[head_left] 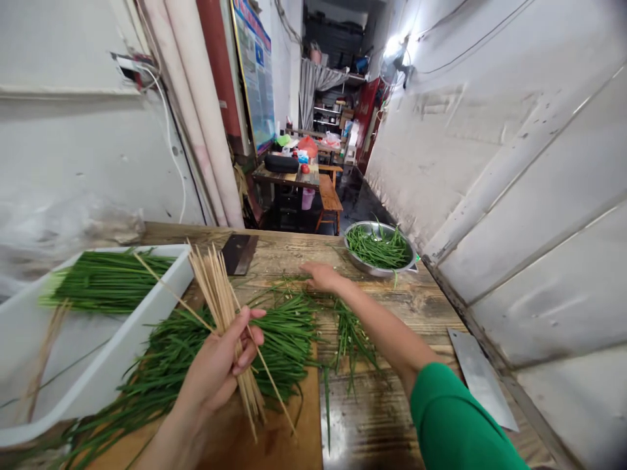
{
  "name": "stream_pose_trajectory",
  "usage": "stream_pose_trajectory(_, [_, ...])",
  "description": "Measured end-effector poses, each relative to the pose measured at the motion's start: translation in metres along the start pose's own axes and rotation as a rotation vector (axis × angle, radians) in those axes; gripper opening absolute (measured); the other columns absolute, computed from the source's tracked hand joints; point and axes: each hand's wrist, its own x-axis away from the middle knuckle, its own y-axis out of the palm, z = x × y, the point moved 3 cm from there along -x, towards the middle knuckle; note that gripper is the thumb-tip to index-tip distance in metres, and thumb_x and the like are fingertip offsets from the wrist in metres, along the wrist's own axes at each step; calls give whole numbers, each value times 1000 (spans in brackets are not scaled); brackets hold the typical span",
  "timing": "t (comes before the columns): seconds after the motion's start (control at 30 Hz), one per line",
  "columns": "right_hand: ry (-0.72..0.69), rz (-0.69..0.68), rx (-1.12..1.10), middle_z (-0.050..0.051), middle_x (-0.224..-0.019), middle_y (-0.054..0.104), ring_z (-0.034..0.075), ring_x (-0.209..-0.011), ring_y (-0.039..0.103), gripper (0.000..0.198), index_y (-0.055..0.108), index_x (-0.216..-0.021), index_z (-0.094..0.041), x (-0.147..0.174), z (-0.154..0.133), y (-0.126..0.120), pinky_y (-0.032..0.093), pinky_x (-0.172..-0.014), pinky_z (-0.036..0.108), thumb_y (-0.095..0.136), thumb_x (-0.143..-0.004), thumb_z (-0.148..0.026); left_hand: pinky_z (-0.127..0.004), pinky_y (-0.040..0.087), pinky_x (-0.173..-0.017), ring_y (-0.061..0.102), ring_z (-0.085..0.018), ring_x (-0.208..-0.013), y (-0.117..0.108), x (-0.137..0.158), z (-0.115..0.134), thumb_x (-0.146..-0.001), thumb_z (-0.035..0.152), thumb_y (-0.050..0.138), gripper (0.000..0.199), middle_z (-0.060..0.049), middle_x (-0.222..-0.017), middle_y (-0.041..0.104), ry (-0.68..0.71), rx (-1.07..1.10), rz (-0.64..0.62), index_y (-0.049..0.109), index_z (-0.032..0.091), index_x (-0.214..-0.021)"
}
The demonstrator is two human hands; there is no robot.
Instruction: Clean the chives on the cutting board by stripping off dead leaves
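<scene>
My left hand (220, 359) is closed around a bundle of thin bamboo skewers (215, 287), held upright and fanned a little. A few skewers stick out at angles from the bundle. Beneath it, a spread of green garlic chives (289, 333) lies across a wooden cutting board (304, 431). My right hand (323, 277) reaches forward past the chives, low over the table, with fingers stretched out to the left and nothing visible in them. Loose chive pieces (350, 333) are scattered under my right forearm.
A white plastic tray (117, 346) at left holds more chives (112, 281) and some skewers (46, 359). At the far right of the wooden table (401, 307) stands a metal bowl (379, 266) of chives. A cleaver (482, 378) lies at the right edge; a dark blade-like piece (240, 253) lies behind.
</scene>
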Motion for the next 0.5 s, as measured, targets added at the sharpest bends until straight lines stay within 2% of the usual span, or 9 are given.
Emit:
stream_pose_trajectory(0.07, [-4, -23, 34, 10, -112, 57, 25, -102, 51, 34, 57, -110, -20, -24, 10, 14, 40, -82, 35, 60, -77, -28, -13, 15, -32, 25, -1, -34, -8, 2, 0, -75, 47, 57, 39, 3, -54, 51, -28, 29, -16, 56, 16, -99])
stream_pose_trajectory(0.13, [-21, -42, 61, 12, -111, 56, 26, -104, 49, 31, 58, -107, -18, -31, 12, 31, 39, -84, 37, 58, -78, -30, -13, 16, -32, 24, -1, -34, -13, 3, 1, -76, 46, 56, 38, 5, -52, 48, -47, 55, -39, 55, 17, -99])
stream_pose_trajectory(0.2, [-39, -63, 78, 12, -107, 58, 24, -104, 48, 22, 60, -101, -16, -20, 16, 44, 37, -86, 36, 52, -82, -25, -13, 16, -32, 22, -1, -34, -17, 3, 2, -77, 46, 55, 36, 6, -51, 46, -58, 71, -61, 55, 18, -99])
stream_pose_trajectory(0.27, [-47, -97, 85, 13, -102, 60, 22, -102, 50, 20, 62, -96, -13, 7, 28, 49, 37, -86, 33, 46, -84, -17, -13, 16, -33, 22, -1, -33, -20, 4, 3, -77, 46, 54, 35, 6, -50, 44, -67, 71, -81, 55, 18, -98])
stream_pose_trajectory(0.33, [-42, -161, 82, 11, -93, 64, 21, -92, 55, 16, 65, -87, -13, 36, 48, 45, 40, -81, 29, 50, -81, -14, -14, 16, -33, 21, -1, -33, -22, 4, 4, -78, 46, 53, 34, 6, -49, 44, -81, 49, -90, 56, 18, -98])
stream_pose_trajectory(0.4, [-29, -246, 64, 6, -76, 67, 19, -76, 60, 5, 68, -73, -17, 56, 65, 35, 42, -70, 24, 62, -71, -17, -14, 16, -33, 21, -1, -33, -23, 6, 4, -79, 46, 52, 35, 6, -47, 43, -91, 20, -95, 56, 18, -98])
stream_pose_trajectory(0.43, [-8, -263, 57, 4, -72, 68, 19, -73, 60, 3, 68, -70, -18, 57, 70, 29, 43, -66, 23, 65, -69, -19, -14, 16, -34, 21, -2, -33, -23, 7, 4, -79, 47, 52, 35, 6, -47, 43, -91, 8, -96, 56, 18, -98])
stream_pose_trajectory(0.5, [78, -228, 40, 6, -77, 69, 20, -77, 61, 9, 70, -72, -19, 41, 70, 20, 42, -67, 23, 62, -72, -23, -15, 16, -34, 21, -2, -33, -22, 9, 5, -79, 48, 51, 37, 6, -46, 43, -75, -14, -102, 56, 18, -100])
